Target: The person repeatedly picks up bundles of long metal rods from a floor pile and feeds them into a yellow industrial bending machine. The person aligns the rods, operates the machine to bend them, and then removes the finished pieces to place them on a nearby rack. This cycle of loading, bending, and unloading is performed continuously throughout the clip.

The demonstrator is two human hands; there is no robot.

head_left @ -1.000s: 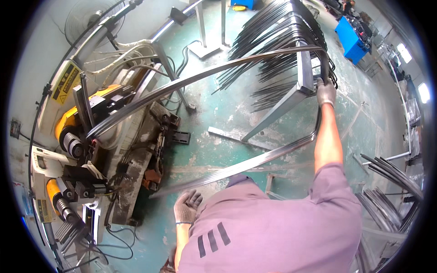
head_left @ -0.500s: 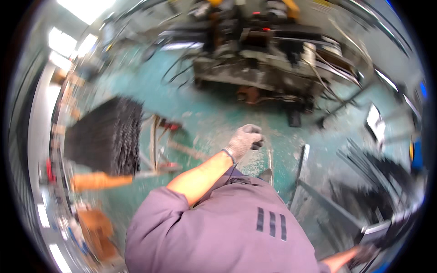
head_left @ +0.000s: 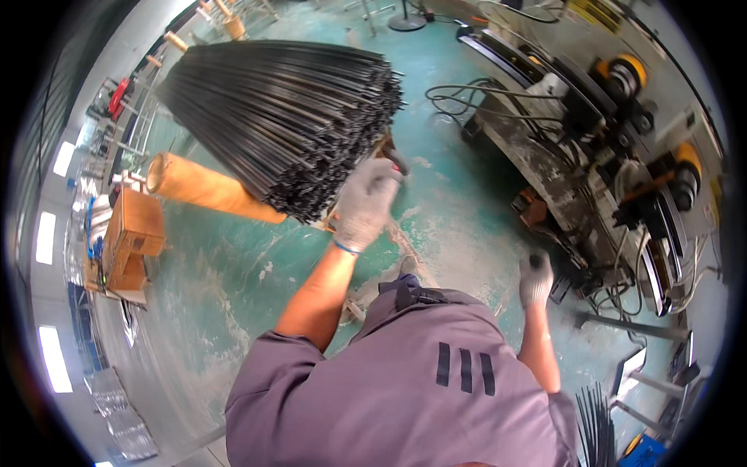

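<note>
My left hand (head_left: 367,204), in a pale work glove, is in front of the ends of a thick bundle of thin black rods (head_left: 280,109). Its back faces me and its fingers bend away, so their grip is hidden; whether it touches the rods I cannot tell. Farther right, my right hand (head_left: 536,279), also gloved with dark fingertips, hangs above the floor. Its fingers are curled in and nothing shows in them. The rods lie side by side, their uneven ends facing me.
An orange-brown roll (head_left: 210,187) juts out below the bundle. Rightward stands a grimy machine bench (head_left: 537,148) with yellow-and-black motors and loose cables (head_left: 490,97). A wooden box (head_left: 132,233) is at the left. More black rods (head_left: 595,424) stand at the lower right.
My view has turned left, bringing the bundle closer and the machine to the right. My right hand has left the rods at the lower right; my left hand is now by the bundle.
</note>
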